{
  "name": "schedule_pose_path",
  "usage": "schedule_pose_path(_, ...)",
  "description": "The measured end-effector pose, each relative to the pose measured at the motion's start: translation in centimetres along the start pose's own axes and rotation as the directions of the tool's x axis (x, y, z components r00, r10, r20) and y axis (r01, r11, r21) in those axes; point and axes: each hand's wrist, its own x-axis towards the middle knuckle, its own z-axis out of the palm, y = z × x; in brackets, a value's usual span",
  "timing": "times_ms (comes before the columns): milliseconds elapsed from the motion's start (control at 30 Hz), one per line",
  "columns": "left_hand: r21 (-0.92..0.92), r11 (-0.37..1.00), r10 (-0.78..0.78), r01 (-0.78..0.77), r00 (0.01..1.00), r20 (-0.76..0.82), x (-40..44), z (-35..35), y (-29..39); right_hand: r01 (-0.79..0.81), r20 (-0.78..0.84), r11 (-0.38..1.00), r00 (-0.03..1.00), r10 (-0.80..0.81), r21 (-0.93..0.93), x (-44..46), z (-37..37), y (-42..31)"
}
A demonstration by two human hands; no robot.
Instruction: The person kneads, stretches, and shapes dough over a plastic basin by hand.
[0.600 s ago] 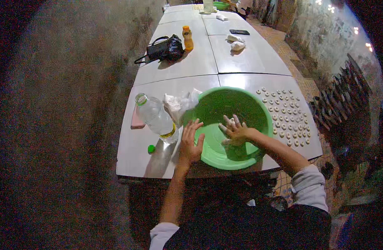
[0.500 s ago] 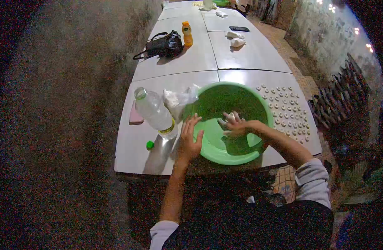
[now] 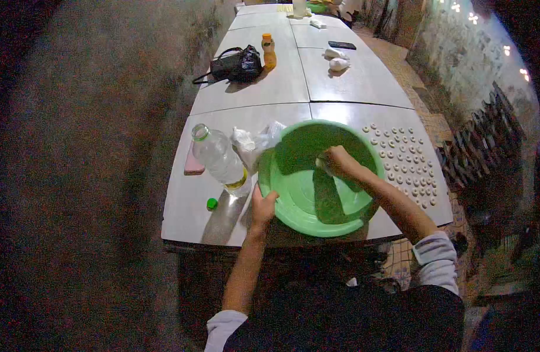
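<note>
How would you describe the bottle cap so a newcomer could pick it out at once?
On the long white table, find the large clear bottle standing left of the green basin. The bottle cap lies just left of the bottle's base. It is small, round and bright green, unlike the flat pink object behind it.

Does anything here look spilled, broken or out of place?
Only one small thing: the big clear bottle stands uncapped, and a green cap, probably its own, lies loose on the table beside it. The green basin sits flat, its rim looks whole, and I see no spill.
</note>
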Motion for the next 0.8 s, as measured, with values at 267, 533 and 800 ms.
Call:
schedule_pose_path(267, -0.255, 0.958, -0.160, 0.132, 0.983, -0.089, 0.1, 1.5, -0.3, -0.044, 0.246, 0.969, 0.969, -0.017, 0.242, 0.1, 6.3, -6.4)
schedule_pose_path(533, -0.257, 0.958, -0.159, 0.128, 0.982, -0.101, -0.3, 1.5, 1.8, 0.264, 0.609, 0.955, 0.738, -0.291, 0.137, -5.2, -0.5, -5.3)
schedule_pose_path(800, -0.200, 0.975, -0.122, 0.096, 0.985, -0.121, 0.8, 1.1, 0.6, 0.034, -0.119, 0.984, 0.991, -0.056, -0.173, -3.9, 3.0, -0.5)
